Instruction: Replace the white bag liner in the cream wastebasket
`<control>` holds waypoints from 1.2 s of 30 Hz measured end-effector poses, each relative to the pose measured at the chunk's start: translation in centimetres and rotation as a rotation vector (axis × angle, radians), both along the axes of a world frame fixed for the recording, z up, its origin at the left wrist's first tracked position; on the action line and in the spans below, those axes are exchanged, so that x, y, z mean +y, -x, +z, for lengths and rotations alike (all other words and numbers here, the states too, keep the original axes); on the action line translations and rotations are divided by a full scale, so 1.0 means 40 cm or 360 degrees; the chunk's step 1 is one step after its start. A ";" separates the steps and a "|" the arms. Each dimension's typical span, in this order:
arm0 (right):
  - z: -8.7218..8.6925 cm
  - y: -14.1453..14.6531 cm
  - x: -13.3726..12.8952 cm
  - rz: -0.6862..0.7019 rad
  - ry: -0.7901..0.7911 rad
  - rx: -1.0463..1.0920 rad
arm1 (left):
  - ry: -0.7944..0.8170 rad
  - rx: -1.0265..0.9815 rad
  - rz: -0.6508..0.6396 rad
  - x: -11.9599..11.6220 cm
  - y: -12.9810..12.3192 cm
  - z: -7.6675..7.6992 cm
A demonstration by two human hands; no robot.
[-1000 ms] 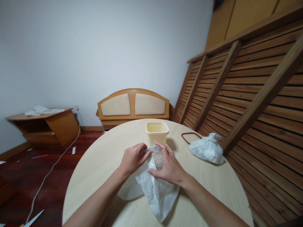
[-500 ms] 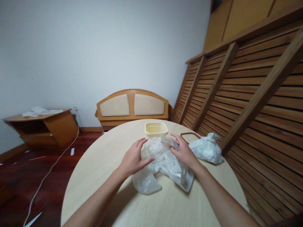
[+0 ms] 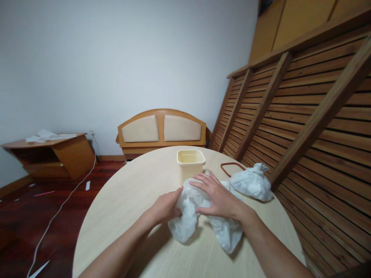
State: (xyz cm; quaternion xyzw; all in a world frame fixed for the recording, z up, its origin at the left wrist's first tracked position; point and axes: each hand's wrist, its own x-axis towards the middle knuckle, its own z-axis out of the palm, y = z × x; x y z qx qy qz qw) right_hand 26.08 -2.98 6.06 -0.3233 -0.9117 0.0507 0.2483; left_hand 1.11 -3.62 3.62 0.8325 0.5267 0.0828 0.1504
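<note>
A crumpled, translucent white plastic bag (image 3: 185, 223) lies on the round pale table (image 3: 133, 177), between my hands. My left hand (image 3: 166, 206) is at the bag's left side, fingers curled against it, their tips partly hidden. Over the bag's upper right part rests my right hand (image 3: 216, 197), its fingers spread on the plastic. Just beyond the bag stands a pale yellow open container (image 3: 191, 168), its lower part partly covered by the bag.
A knotted white bag (image 3: 252, 182) sits at the table's right edge, beside a brown rounded frame (image 3: 230, 164). Behind the table is a headboard (image 3: 162, 144); wooden slats (image 3: 272, 119) lean at the right. A low cabinet (image 3: 58, 154) stands left.
Both hands have moved lower toward me, pressing the bag down. The bag sits flatter and nearer, showing more of the yellow container. My right hand has spread over the bag.
</note>
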 end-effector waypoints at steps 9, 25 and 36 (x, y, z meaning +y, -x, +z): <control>-0.066 0.012 0.008 -0.0122 0.0415 -0.0043 | -0.0388 -0.0369 -0.0048 0.022 0.032 0.025; 0.006 -0.056 0.041 -0.0345 0.0518 0.0618 | -0.0512 -0.0785 -0.0095 -0.003 -0.015 0.042; 0.058 -0.034 0.034 -0.0181 0.0768 0.1213 | -0.0682 -0.0735 -0.0244 -0.020 -0.049 0.022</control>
